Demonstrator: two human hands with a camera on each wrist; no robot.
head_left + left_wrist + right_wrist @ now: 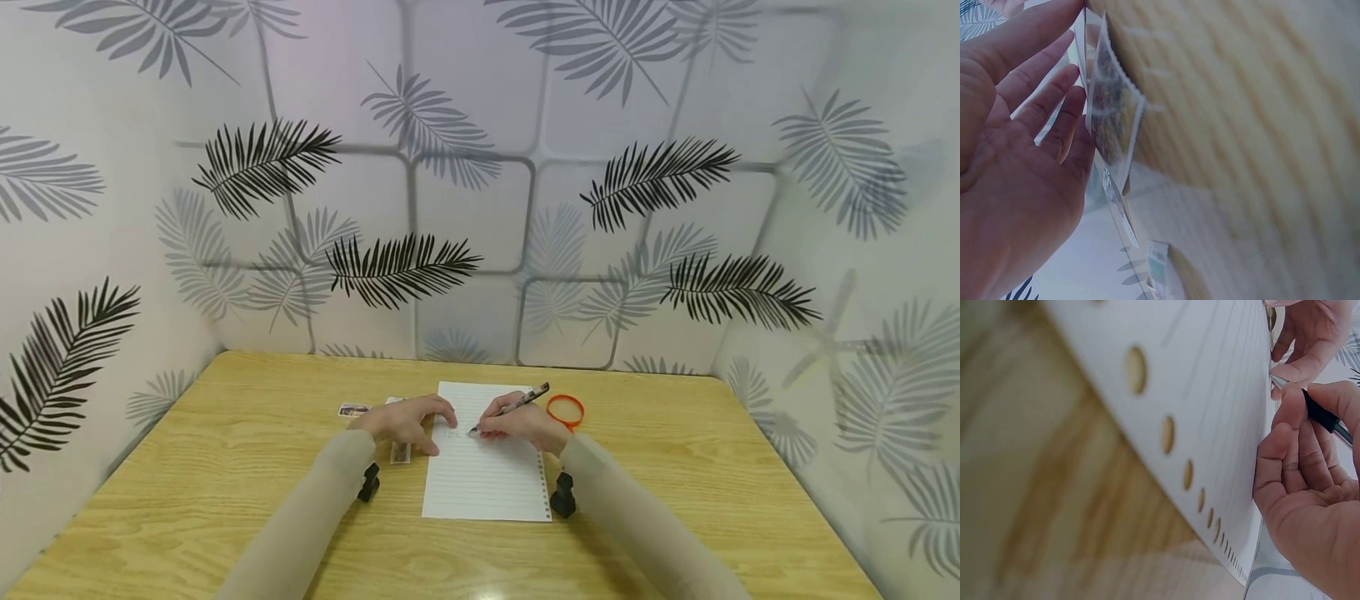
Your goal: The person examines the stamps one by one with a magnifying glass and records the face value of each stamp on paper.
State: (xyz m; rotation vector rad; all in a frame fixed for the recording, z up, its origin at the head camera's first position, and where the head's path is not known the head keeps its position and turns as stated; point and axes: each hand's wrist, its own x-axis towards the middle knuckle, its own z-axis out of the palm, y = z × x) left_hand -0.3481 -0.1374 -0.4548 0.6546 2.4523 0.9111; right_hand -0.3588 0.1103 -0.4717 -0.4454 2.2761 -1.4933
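A ruled sheet of loose-leaf paper [486,493], with punched holes down its right side, lies on the wooden table. My right hand [527,425] rests on it and pinches a pen [525,398] between thumb and fingers, the tip at a short line of faint writing. The pen's dark grip [1320,411] shows in the right wrist view. My left hand [405,419] has its fingers spread, with fingertips at the sheet's left edge. Beneath and beside that hand lie small picture cards [401,453], one with a scalloped white border in the left wrist view.
Another small picture card [352,410] lies left of my left hand. A thin orange-red ring [582,410] sits just right of the sheet, near my right hand. The table [225,467] meets a leaf-patterned backdrop [465,325] at its far edge.
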